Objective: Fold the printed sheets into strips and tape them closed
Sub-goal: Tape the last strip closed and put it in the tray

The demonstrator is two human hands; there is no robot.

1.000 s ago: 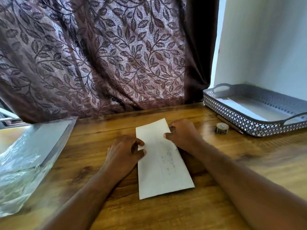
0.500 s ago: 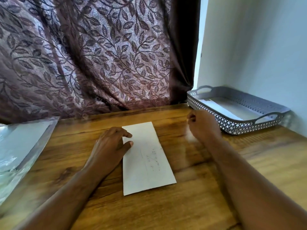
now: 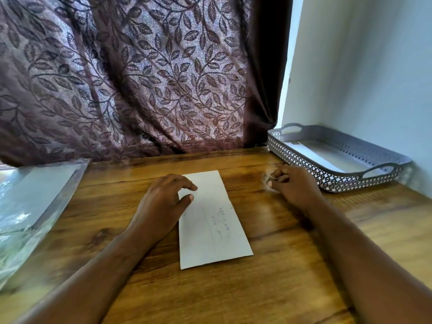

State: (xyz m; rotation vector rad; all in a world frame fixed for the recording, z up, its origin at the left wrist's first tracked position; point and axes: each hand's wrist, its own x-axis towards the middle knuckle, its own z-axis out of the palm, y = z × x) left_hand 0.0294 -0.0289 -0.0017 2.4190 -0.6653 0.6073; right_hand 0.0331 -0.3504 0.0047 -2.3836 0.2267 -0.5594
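**Item 1, folded sheet [image 3: 210, 225]:** lay flat near the middle of the desk [image 3: 280, 288], its long edges running away from me and faint handwriting on its upper face. I judged it folded to a strip but not yet taped.

**Item 2, left hand [image 3: 163, 199]:** rested on the sheet's far left corner, fingers extended and pressing the paper down, grasping nothing.

**Item 3, right hand [image 3: 294, 185]:** sat off the sheet to its right, just beside the tray, fingers curled. Blur kept me from telling whether they enclosed anything.

**Step in hand, as I judged it:** fetching tape to seal the strip. To do it well, I would press the flap down with the left hand so the fold cannot spring. Then I would lay tape across the open edge and rub it flat from the middle outwards.

**Item 4, tray [image 3: 336, 183]:** grey, lattice-walled, with handles, at the right rear of the desk, with white paper lying inside.

**Item 5, clear plastic sleeve [image 3: 30, 199]:** lay at the desk's left edge, well apart from the sheet.

**Item 6, curtain [image 3: 140, 78]:** leaf-patterned, hung behind the desk.

**Obstructions:** I saw nothing between the right hand and the sheet. The tray's near wall, close to the knuckles, might be knocked.
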